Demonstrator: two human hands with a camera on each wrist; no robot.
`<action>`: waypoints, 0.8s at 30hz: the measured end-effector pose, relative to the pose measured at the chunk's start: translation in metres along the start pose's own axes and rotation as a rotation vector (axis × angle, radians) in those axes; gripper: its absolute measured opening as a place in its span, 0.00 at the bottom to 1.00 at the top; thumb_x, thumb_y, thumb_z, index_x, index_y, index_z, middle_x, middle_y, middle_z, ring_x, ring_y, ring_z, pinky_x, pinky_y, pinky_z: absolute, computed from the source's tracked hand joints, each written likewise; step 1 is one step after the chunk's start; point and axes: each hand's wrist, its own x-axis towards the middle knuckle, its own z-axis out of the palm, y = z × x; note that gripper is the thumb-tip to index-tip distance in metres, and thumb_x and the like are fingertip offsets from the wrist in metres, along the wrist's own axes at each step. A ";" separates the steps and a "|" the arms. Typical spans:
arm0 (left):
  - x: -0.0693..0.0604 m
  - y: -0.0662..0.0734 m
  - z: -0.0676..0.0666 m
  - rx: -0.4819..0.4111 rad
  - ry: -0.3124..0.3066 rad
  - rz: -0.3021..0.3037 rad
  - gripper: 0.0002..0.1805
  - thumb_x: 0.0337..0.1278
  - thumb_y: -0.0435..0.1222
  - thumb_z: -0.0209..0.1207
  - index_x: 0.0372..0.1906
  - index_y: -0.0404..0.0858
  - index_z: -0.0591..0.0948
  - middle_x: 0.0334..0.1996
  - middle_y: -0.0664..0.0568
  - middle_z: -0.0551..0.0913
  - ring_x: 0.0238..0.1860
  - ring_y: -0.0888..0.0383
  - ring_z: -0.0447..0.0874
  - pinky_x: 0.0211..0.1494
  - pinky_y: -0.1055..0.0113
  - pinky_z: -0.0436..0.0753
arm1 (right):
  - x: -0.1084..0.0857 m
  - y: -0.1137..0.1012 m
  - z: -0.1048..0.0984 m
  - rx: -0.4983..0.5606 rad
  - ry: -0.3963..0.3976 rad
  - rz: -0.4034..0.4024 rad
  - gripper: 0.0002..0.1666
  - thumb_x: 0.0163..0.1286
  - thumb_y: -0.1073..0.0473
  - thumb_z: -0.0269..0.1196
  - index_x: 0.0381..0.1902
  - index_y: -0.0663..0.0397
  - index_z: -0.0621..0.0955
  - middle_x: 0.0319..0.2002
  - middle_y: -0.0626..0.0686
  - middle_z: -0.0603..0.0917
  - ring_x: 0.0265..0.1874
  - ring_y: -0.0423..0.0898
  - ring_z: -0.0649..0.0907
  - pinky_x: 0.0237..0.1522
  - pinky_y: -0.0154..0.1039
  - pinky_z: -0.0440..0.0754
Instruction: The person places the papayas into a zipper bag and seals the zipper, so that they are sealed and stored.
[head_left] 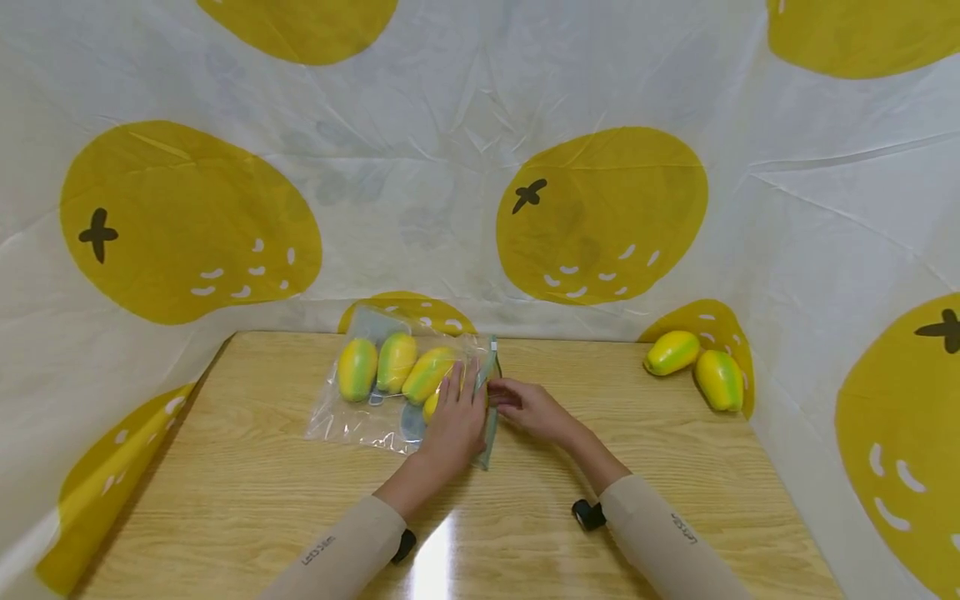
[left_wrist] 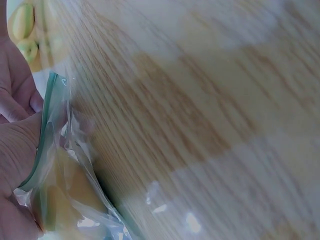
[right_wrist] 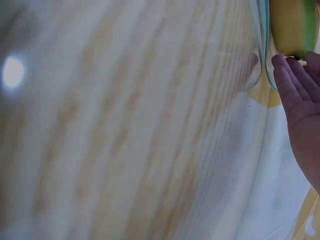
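A clear zip bag (head_left: 330, 421) with a green-edged mouth lies on the table, holding several yellow fruits with green stripes, papaya-like, such as the leftmost fruit (head_left: 357, 369). My left hand (head_left: 450, 421) holds the bag near its mouth, long fingers laid over the plastic and a fruit. In the left wrist view, the green zip strip (left_wrist: 40, 155) runs between its thumb and fingers. At the mouth is my right hand (head_left: 534, 408). Its outstretched fingertips (right_wrist: 282, 67) touch the end of a fruit (right_wrist: 295, 27) in the right wrist view.
Two more such fruits, an upper fruit (head_left: 672, 353) and a lower fruit (head_left: 719, 380), lie at the table's back right corner. The wooden table (head_left: 285, 508) is bounded by white cloth (head_left: 420, 217) printed with large yellow fruit on three sides.
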 end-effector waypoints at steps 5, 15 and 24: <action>0.001 -0.001 0.002 0.006 0.004 -0.012 0.59 0.39 0.55 0.81 0.75 0.32 0.68 0.82 0.34 0.51 0.81 0.35 0.52 0.80 0.43 0.63 | -0.008 -0.001 -0.006 -0.029 0.031 0.028 0.25 0.78 0.69 0.57 0.70 0.68 0.72 0.61 0.65 0.84 0.60 0.60 0.85 0.60 0.43 0.84; 0.002 -0.001 0.002 -0.044 0.002 -0.026 0.60 0.39 0.52 0.82 0.76 0.31 0.65 0.83 0.34 0.49 0.82 0.36 0.49 0.81 0.43 0.61 | -0.041 -0.002 -0.040 -0.071 0.161 0.127 0.28 0.77 0.66 0.61 0.71 0.67 0.71 0.62 0.65 0.82 0.60 0.60 0.84 0.59 0.45 0.84; 0.001 -0.003 0.003 -0.057 0.009 -0.023 0.61 0.36 0.53 0.83 0.75 0.31 0.66 0.82 0.33 0.49 0.82 0.35 0.50 0.80 0.43 0.61 | -0.081 0.003 -0.080 -0.160 0.289 0.164 0.28 0.77 0.61 0.63 0.71 0.63 0.72 0.65 0.65 0.80 0.65 0.62 0.79 0.67 0.58 0.76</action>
